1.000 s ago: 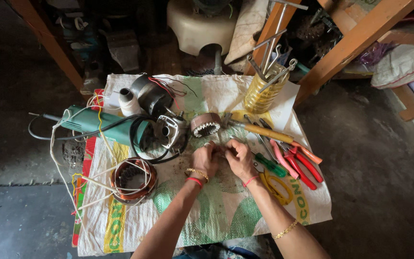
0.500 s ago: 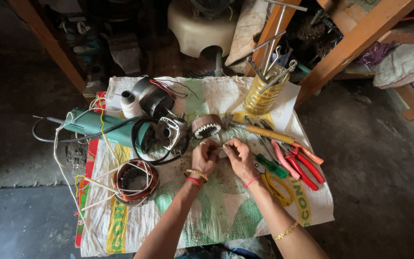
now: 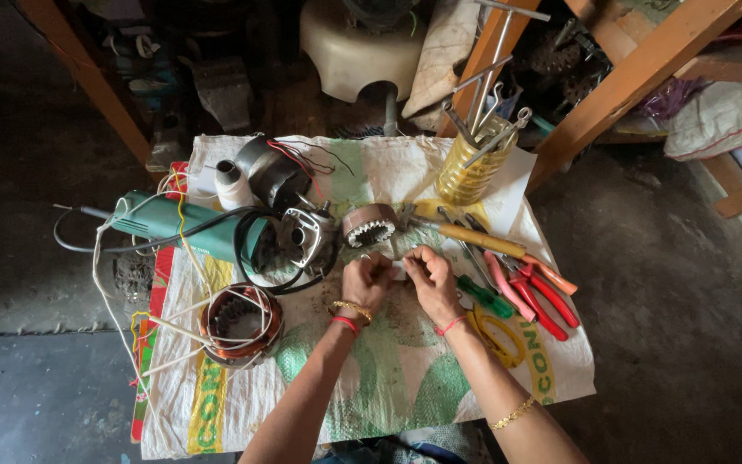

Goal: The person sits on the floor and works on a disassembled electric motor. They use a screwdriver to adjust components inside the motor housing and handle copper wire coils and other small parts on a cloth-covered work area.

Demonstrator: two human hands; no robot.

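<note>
Both hands meet right in the middle of the woven sack mat (image 3: 388, 387) spread on the floor. The left hand (image 3: 366, 279) and right hand (image 3: 427, 279) are curled in toward each other, fingers pinched on a small pale piece (image 3: 399, 271) held between them. It's too tiny to tell what it actually is. Neither hand is open; both are closed down around that little bit.

Around them, going clock-face from the hands:
- 12 o'clock, just above the knuckles: a small round toothed motor ring (image 3: 368, 225), lying on the mat.
- 1 o'clock: a clear yellowish jar (image 3: 472, 167) stuffed with spanners, standing upright.
- 2 to 3 o'clock: a wooden-handled tool (image 3: 478, 239), then red-handled pliers (image 3: 543, 296) and a green-handled screwdriver (image 3: 487, 298), all just beside the right hand.
- 4 o'clock: yellow-handled scissors (image 3: 498, 337) near the right wrist.
- 8 o'clock: a copper-wound stator (image 3: 240, 324) with white leads trailing off it.
- 10 o'clock: a green angle grinder (image 3: 208, 232), opened up at the head end, black cord looped around it. The gear head sits just beside the left hand.
- 11 o'clock: a white spool (image 3: 232, 183) and a black housing (image 3: 272, 176) with red wires.

Left wrist has gold and red bangles, right has a red thread.
</note>
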